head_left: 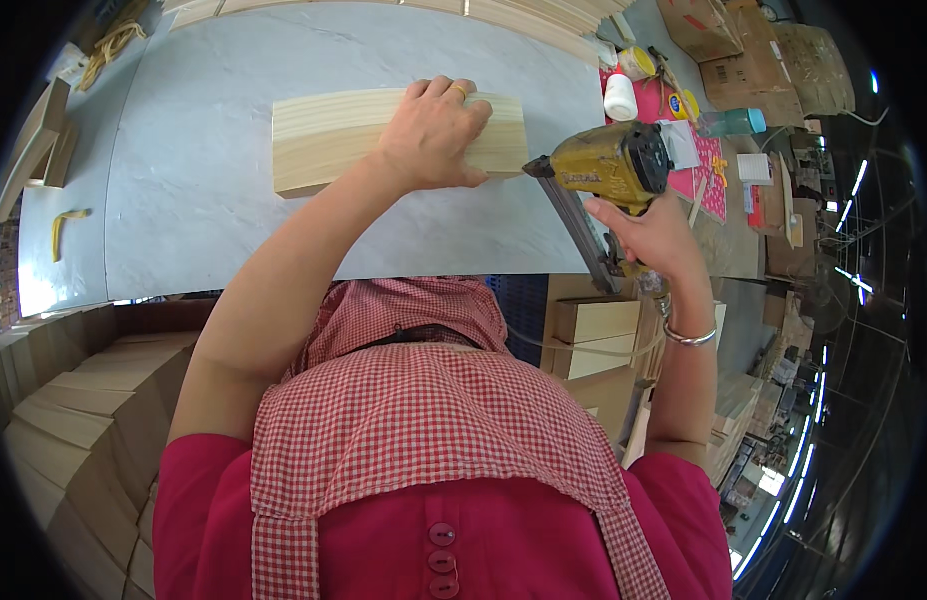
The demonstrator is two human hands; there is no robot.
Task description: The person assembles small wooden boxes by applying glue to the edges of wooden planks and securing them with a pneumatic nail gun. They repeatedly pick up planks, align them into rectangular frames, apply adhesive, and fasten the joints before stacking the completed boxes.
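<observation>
A pale wooden box (pixel 329 140) lies on the light marbled tabletop (pixel 204 215) in front of me. My left hand (pixel 434 135) grips it near its right end, thumb on the near side and fingers over the top. In my right hand (pixel 659 235) is a yellow and black nail gun (pixel 609 165), held by its handle. The nose of the nail gun points left and sits close to the right end of the box; whether it touches I cannot tell. Its long magazine slants down toward the table's near edge.
Right of the box, a pink patterned mat (pixel 719 190) carries a white bottle (pixel 621 98) and other small items. A teal bottle (pixel 732 122) lies nearby. Wooden strips (pixel 384 18) line the far edge. Stacked wooden pieces (pixel 84 400) stand at lower left. An air hose (pixel 594 350) hangs below the table.
</observation>
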